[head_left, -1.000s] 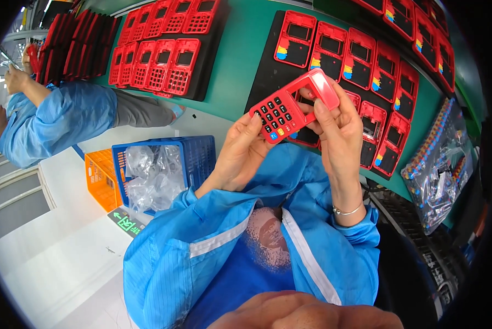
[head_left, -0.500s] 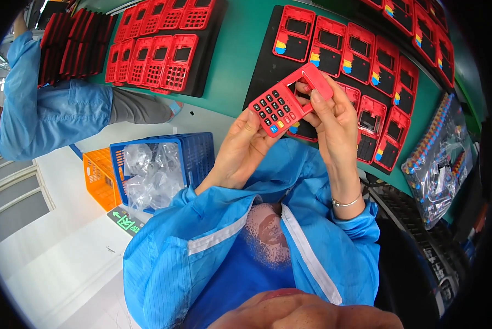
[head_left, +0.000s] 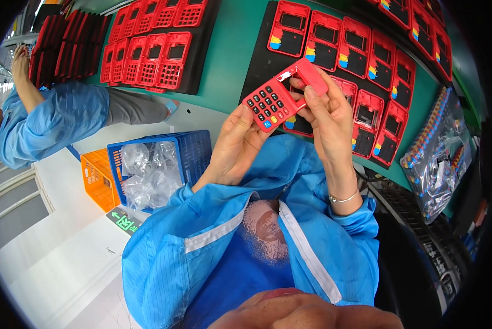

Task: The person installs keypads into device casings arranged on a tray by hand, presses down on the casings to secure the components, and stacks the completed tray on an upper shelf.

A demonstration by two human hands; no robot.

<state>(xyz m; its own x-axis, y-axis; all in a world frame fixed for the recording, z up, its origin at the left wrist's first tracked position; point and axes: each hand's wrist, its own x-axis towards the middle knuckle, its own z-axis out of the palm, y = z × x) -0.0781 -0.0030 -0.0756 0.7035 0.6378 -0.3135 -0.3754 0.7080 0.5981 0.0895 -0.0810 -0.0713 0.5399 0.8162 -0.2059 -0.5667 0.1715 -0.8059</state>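
Note:
Both hands hold up a red handheld terminal casing (head_left: 283,108) with black number keys and a few coloured ones. My left hand (head_left: 235,143) grips its lower keypad end, thumb on the edge. Around the upper end, beside the open screen window, closes my right hand (head_left: 329,118), its thumb on the red top part and fingertips showing through the opening. Behind the casing, several red housings (head_left: 356,46) with black inner parts and yellow and blue pieces lie in rows on a black tray (head_left: 260,64).
More red keypad shells (head_left: 173,60) lie on a black tray at the far left, beside upright stacks of trays (head_left: 73,46). A clear bag of coloured parts (head_left: 438,156) is at right. Blue crate (head_left: 194,159) and orange crate (head_left: 99,175) stand left, near a co-worker in blue (head_left: 54,123).
The casing stays in both hands with nearly the same grip. The whole view has shifted slightly. At the far left, the co-worker's arm has come into view beside the tray stacks.

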